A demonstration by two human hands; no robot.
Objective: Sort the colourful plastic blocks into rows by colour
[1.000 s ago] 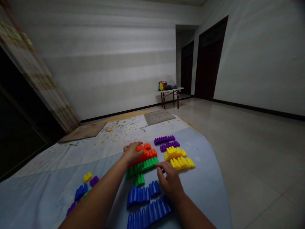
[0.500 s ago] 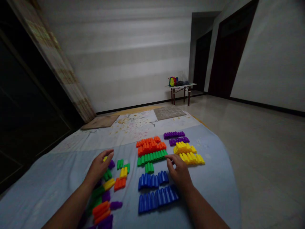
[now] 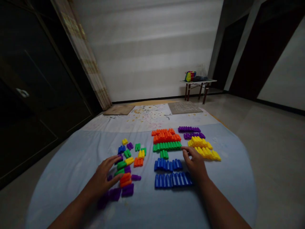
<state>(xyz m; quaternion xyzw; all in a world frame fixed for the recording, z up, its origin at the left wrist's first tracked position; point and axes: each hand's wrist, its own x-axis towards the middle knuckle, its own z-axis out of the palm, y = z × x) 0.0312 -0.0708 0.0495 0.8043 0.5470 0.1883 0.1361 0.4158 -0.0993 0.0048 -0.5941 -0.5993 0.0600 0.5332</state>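
My left hand [image 3: 105,176] hovers over the mixed pile at the left, fingers apart, its thumb beside an orange piece [image 3: 125,180]. Green, yellow, blue and purple pieces [image 3: 127,190] lie around it. My right hand [image 3: 194,160] has its fingertips at the right end of the green row [image 3: 167,146]; its fingers are bent, and anything between them is too small to tell. Orange rows [image 3: 166,137] lie behind the green one and blue rows [image 3: 172,180] in front. Purple rows [image 3: 189,129] and yellow rows [image 3: 207,153] are at the right.
The pieces lie on a bed-like surface with a light blue cloth [image 3: 143,213]. Two flat mats, one brown [image 3: 119,110] and one grey [image 3: 184,107], rest at its far end. Beyond stands a small table [image 3: 200,82] with a colourful bag [image 3: 190,76].
The view has turned left. My left hand has moved nearer, down the mixed pile, uncovering yellow, blue and purple pieces at its far end. My right hand stays by the green row.
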